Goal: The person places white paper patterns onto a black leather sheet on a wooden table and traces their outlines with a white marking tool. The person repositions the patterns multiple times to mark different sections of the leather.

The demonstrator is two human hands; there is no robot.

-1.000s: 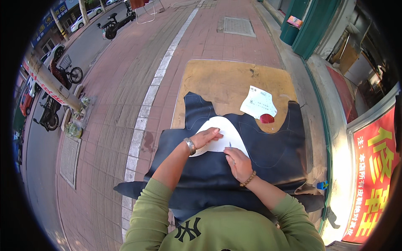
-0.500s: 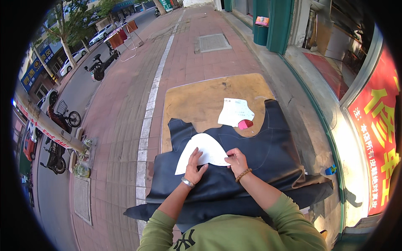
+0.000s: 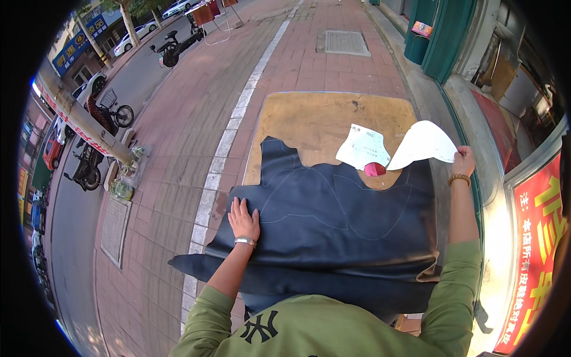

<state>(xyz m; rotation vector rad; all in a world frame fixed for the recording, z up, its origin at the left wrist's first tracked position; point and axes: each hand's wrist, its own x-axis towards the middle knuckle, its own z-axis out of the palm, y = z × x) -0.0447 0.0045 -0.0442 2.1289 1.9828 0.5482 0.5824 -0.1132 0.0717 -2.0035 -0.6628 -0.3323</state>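
Observation:
A black leather sheet (image 3: 309, 196) with pale drawn outlines covers the near part of a worn wooden table (image 3: 333, 113). My left hand (image 3: 243, 218) lies flat on the leather near its left side, fingers spread. Out to the right, my right hand (image 3: 464, 162) pinches one corner of a curved white paper pattern (image 3: 423, 144), held up past the table's right edge. Another white paper pattern (image 3: 363, 147) lies on the bare wood at the back. A small pink-red piece (image 3: 375, 170) rests at its lower corner, by a cut-out in the leather.
Brick pavement (image 3: 285, 65) surrounds the table. To the right stand a green doorway (image 3: 455, 41) and a red sign (image 3: 538, 256). A pole (image 3: 83, 119), parked bikes (image 3: 89, 169) and a drying rack (image 3: 217, 18) are on the left. The leather's folded edge overhangs the table's near side.
The curved paper pattern has been lifted off the leather and carried right by my right hand, uncovering drawn lines. My left hand has let go of it and moved left. The view has shifted.

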